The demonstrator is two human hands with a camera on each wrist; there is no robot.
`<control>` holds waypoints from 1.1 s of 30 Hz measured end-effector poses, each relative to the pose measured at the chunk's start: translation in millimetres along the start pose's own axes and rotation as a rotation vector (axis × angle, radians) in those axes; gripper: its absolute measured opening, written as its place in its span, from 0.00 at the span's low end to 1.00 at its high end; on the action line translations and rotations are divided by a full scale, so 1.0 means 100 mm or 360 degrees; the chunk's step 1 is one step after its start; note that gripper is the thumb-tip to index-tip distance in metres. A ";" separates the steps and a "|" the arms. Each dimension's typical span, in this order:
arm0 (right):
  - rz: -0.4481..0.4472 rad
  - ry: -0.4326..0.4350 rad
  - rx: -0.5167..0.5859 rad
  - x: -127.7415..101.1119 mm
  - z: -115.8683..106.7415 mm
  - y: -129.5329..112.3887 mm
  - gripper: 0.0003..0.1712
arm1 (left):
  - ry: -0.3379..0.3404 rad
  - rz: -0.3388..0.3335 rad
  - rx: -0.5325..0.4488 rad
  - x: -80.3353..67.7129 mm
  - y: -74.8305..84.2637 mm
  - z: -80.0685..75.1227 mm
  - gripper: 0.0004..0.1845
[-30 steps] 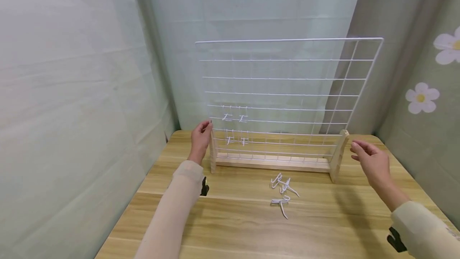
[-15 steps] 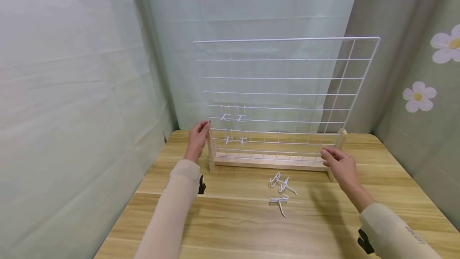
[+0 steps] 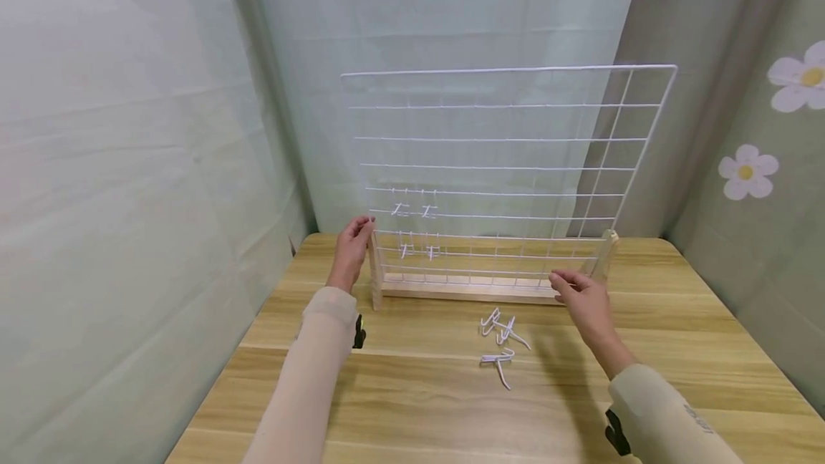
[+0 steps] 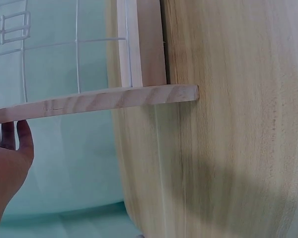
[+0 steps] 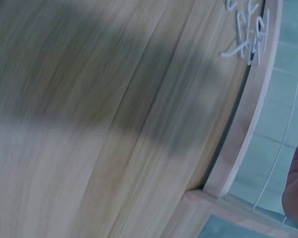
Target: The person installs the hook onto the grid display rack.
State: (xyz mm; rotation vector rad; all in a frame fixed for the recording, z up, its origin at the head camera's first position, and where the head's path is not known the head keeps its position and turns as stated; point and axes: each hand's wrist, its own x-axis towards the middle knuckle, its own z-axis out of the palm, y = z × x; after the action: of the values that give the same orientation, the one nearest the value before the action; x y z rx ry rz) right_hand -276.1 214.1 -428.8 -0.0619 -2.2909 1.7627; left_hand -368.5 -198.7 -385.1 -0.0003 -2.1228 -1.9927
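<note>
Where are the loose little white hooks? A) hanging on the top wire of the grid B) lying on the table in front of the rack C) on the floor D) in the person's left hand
B: the loose white hooks lie on the wooden table just in front of the wire grid rack, between the two hands and touched by neither.

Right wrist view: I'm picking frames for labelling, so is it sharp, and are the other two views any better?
Right wrist view: motion-blurred, the light wooden table grain streaked under a broad soft shadow. Left wrist view: sharp on the wooden rack foot. Head view: crisp and evenly lit, the white wire grid panel edges bowed.
</note>
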 end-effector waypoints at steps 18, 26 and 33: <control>0.0036 -0.0054 -0.0146 -0.18 0.30 0.00 0.17 | 0.0008 -0.0014 -0.0044 0.04 -0.05 0.04 0.21; 0.0094 -0.0090 -0.0204 -0.27 0.33 0.15 0.14 | -0.0012 -0.0051 -0.0039 0.03 -0.03 0.01 0.22; 0.0086 -0.0105 -0.0148 -0.29 0.39 0.22 0.14 | -0.0014 -0.0081 -0.0103 0.02 -0.05 0.00 0.23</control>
State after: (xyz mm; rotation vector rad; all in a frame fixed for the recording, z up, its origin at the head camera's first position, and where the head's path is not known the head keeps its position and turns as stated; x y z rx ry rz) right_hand -259.3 178.1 -463.6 -0.0844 -2.4390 1.7072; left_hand -371.5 -199.0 -389.5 0.0343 -2.0825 -2.0933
